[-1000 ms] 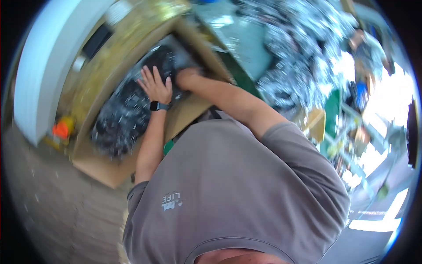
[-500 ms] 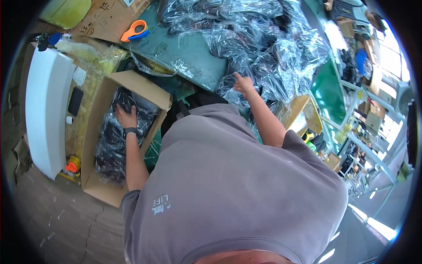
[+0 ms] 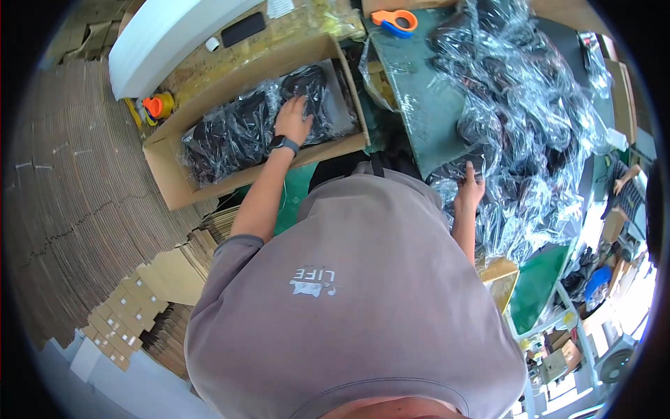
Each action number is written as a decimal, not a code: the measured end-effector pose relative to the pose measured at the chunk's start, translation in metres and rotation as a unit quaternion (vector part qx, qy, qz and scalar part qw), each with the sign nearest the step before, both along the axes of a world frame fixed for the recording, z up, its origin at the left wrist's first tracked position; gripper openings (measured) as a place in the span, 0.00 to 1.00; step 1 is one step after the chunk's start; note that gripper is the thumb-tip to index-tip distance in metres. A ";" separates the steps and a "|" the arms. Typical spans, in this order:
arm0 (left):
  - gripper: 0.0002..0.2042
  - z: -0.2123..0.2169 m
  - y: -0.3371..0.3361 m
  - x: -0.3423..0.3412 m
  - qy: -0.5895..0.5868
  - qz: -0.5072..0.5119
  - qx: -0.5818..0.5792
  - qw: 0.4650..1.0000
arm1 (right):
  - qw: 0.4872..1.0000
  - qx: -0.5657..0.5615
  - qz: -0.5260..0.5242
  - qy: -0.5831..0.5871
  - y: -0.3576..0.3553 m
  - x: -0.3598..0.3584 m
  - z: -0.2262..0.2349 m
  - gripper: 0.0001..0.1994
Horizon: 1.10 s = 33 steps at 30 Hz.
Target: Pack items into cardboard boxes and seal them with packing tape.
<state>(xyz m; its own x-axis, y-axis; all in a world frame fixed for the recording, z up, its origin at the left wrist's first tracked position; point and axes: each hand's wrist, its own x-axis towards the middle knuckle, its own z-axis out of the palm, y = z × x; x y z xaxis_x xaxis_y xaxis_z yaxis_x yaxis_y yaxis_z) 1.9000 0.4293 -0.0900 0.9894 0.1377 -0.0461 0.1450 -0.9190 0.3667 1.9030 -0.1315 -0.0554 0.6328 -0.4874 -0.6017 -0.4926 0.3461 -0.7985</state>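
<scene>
Clock positions refer to the centre of the view. The left arm extends to 11 o'clock, forearm angled toward 1 o'clock, with a dark watch point(image 3: 284, 142) on the wrist. The left hand point(image 3: 294, 122) rests palm down on dark film-wrapped packs point(image 3: 241, 126) inside the open carton point(image 3: 164, 171); its fingers lie extended, unclosed.

The right forearm points toward 12 o'clock. The right hand point(image 3: 470, 188) is near 3 o'clock, index finger raised, touching a wrapped pack at the near edge of the wrapped pile point(image 3: 537, 126) on the green table point(image 3: 429, 105). Whether it pinches the film cannot be determined.
</scene>
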 end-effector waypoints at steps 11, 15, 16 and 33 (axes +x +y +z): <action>0.51 -0.085 0.046 0.043 0.088 -0.091 0.046 0.991 | 0.426 -0.446 0.747 -0.248 0.341 0.122 0.232 0.11; 0.45 -0.118 0.074 0.016 0.013 -0.106 0.043 0.993 | 0.113 -0.457 0.817 -0.331 0.438 0.140 0.174 0.05; 0.41 -0.124 0.080 0.008 0.034 -0.132 0.096 0.986 | 0.025 -0.472 0.816 -0.334 0.452 0.136 0.143 0.06; 0.40 -0.024 0.213 -0.102 0.017 0.018 -0.096 0.995 | 0.389 -0.552 0.674 -0.297 0.514 0.104 -0.053 0.31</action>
